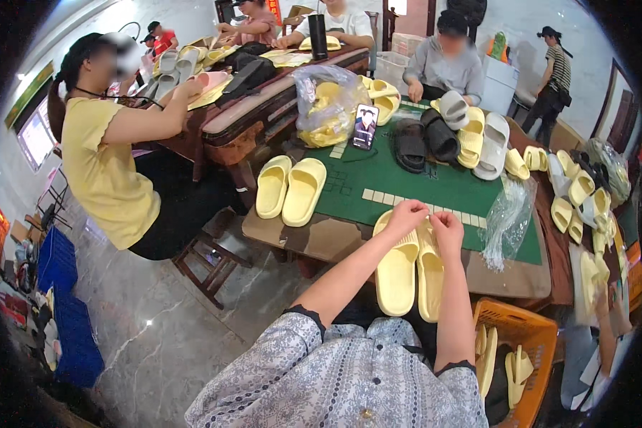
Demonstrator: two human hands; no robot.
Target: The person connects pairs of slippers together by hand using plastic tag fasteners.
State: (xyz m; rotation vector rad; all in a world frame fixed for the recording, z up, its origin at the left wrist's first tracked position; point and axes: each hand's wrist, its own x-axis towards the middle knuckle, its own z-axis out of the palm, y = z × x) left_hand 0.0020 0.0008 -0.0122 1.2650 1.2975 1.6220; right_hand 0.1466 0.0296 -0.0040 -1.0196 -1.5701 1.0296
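Note:
My left hand [407,217] and my right hand [446,231] are close together at the near edge of the table, fingertips pinched. Whatever lies between them is too small to make out. Right below are two pale yellow slide slippers, the left slipper [396,284] and the right slipper [431,278], side by side with toe ends away from me. My hands partly cover their straps. Just beyond runs a row of small cream rectangular pieces [385,198] on a green mat [367,178]. Another yellow slipper pair [304,191] sits to the left on the table.
A clear bag of thin strands [505,228] lies at right, below black slippers [410,146] and a grey slipper [491,146]. A phone [365,127] leans against a bag of yellow slippers [324,107]. An orange crate [542,335] stands by my right side. Several people sit around.

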